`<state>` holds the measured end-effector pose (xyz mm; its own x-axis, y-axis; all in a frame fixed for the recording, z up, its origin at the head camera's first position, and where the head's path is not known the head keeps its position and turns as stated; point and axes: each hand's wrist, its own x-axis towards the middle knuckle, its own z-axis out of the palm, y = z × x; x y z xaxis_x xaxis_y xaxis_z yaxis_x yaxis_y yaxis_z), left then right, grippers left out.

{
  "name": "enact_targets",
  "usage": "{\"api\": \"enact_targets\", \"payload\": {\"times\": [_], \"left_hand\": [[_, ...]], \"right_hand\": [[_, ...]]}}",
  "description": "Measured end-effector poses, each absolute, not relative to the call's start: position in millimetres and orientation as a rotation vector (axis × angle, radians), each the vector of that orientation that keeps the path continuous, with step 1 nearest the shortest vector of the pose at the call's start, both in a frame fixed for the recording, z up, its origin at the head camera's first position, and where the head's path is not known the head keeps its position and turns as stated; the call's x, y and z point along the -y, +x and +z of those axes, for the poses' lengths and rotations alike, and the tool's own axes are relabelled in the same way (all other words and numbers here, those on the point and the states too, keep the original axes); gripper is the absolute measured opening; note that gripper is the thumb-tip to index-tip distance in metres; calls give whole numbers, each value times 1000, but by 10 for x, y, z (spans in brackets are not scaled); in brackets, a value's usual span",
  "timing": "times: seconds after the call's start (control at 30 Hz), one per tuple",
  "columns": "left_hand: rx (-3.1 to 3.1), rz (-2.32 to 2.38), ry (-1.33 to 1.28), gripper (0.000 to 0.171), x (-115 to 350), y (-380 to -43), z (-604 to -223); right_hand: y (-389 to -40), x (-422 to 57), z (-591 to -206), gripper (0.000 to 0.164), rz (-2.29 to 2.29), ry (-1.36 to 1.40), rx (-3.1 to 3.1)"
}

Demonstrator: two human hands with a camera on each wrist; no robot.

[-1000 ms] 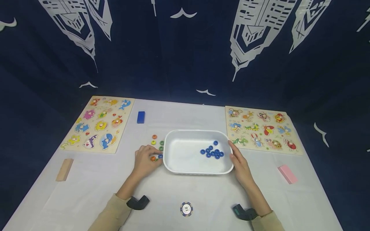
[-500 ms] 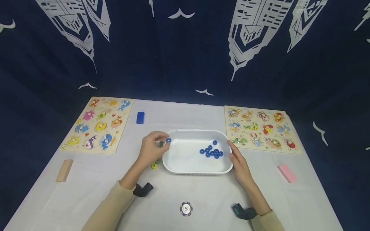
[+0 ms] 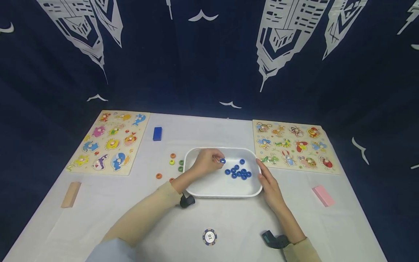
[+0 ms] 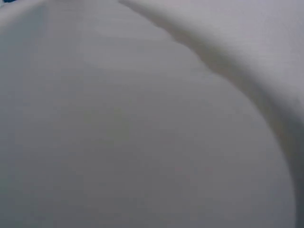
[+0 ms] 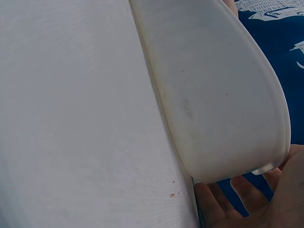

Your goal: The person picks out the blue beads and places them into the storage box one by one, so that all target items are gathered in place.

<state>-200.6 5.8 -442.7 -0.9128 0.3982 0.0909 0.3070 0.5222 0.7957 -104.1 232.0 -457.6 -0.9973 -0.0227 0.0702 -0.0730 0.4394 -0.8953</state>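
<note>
In the head view my left hand (image 3: 206,162) reaches over the white tray (image 3: 203,187) and pinches a blue ring-shaped bead (image 3: 222,161) between thumb and fingertips. Several more blue beads (image 3: 239,173) lie together in the tray's right half. My right hand (image 3: 272,189) holds the tray's right end at the rim. The right wrist view has the tray's outer wall (image 5: 223,95) up close, with the right hand's fingers (image 5: 249,194) against its end. Only the pale tray (image 4: 142,133) fills most of the left wrist view; the left hand is out of that frame.
Left of the tray lie orange beads (image 3: 158,176), a yellow bead (image 3: 171,162) and green beads (image 3: 180,169). Two picture puzzle boards (image 3: 108,143) stand at the back corners. Around them are a blue block (image 3: 157,134), a wooden block (image 3: 71,194), a pink block (image 3: 323,196) and a poker chip (image 3: 209,237).
My left hand has picked up a blue bead from left of the tray and carried it right, over the tray. The right hand stays at the tray's right end.
</note>
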Motion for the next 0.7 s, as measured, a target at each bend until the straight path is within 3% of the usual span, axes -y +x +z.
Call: {"api": "enact_targets", "payload": {"times": [0.33,0.7], "left_hand": [[-2581,1192,669,19,-268,-2036,-4620],[-2498,1106,598,38,-145,-1933,-4513]], "right_hand": [[-1104,-2452,-4823,43,1607,100,2622],[-1096,-2435,-4843,44,1654,94,2610]]}}
